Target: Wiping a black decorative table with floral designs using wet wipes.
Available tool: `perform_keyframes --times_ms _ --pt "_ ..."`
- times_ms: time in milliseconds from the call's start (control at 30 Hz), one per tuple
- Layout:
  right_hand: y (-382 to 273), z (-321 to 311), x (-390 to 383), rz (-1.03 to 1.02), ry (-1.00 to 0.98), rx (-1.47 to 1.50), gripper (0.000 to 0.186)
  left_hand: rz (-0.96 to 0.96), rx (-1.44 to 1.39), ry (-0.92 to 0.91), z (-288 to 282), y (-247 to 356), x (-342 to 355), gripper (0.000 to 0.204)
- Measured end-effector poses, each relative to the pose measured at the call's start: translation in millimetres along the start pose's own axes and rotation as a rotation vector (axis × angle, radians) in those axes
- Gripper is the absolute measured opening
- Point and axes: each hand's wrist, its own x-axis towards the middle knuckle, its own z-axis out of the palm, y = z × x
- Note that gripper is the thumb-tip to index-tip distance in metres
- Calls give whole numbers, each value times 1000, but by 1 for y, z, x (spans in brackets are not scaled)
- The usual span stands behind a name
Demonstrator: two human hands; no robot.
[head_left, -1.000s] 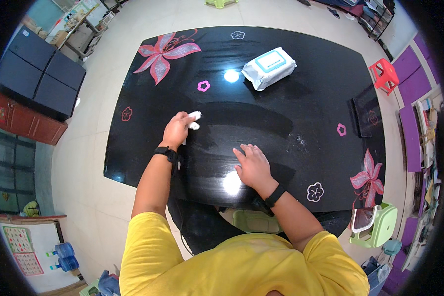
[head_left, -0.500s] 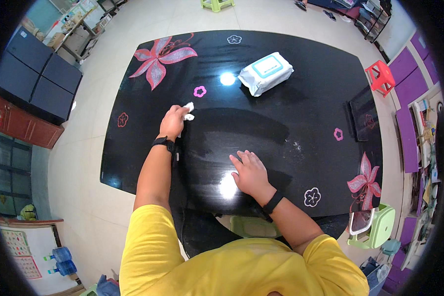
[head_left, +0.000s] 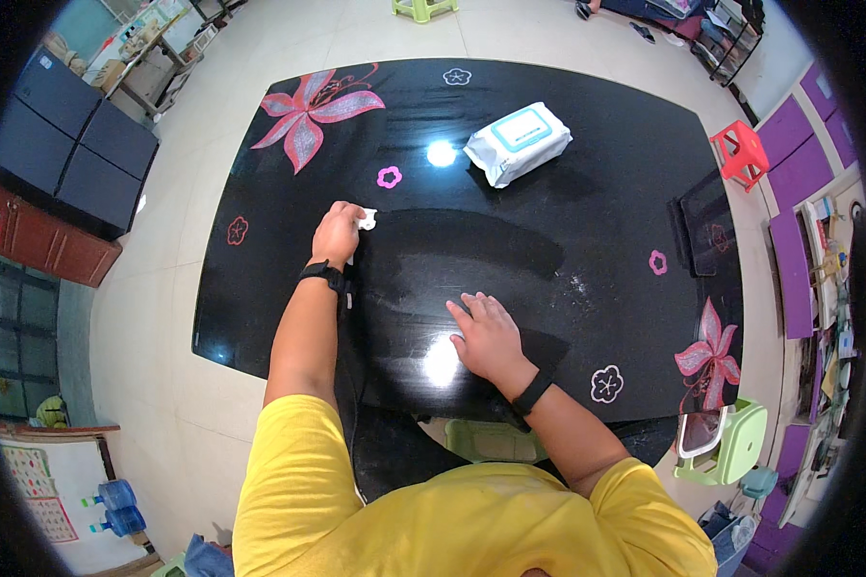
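Observation:
My left hand (head_left: 336, 233) is closed round a crumpled white wipe (head_left: 367, 219) and presses it on the glossy black tabletop (head_left: 433, 317), left of the middle. Part of the wipe is hidden under the fingers. A damp-looking dark arc stretches across the table to the right of it. My right hand (head_left: 489, 332) lies flat near the table's front edge, fingers spread, holding nothing. Beyond both hands stands a white wipes pack (head_left: 518, 144) with a light-blue-edged lid. Pale specks (head_left: 574, 284) dot the surface to the right of my right hand.
A dark flat object (head_left: 693, 237) lies by the table's right edge. Around the table are a red stool (head_left: 740, 155), a green stool (head_left: 423, 10) at the far side and a green seat (head_left: 736, 442) at the near right. Dark cabinets (head_left: 67, 144) line the left.
My left hand has shifted very slightly toward me with the wipe, and more of the wipe is now covered by the fingers. The right hand stays in place.

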Motion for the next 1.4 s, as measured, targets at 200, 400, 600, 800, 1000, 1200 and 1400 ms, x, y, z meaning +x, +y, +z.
perform_keyframes --times_ms 200,400,600,800,1000,1200,1400 --pt "-1 -1 -1 -5 11 -2 54 -6 14 76 0 6 -2 19" --pt "1 -2 0 22 -24 -22 54 179 -43 -50 30 81 -13 19" --pt "1 -1 -1 -17 -2 -24 54 230 -453 -70 50 90 4 27" --pt "0 1 -2 -8 4 -26 55 -357 -36 135 9 11 11 28" --pt "-1 -1 -2 10 -10 -31 52 39 112 68 42 95 7 23" --pt "-1 -1 1 3 -98 -92 53 328 -414 -218 78 152 -2 29" --pt "-2 -5 -1 -14 -50 -53 53 86 -539 40 31 52 0 28"
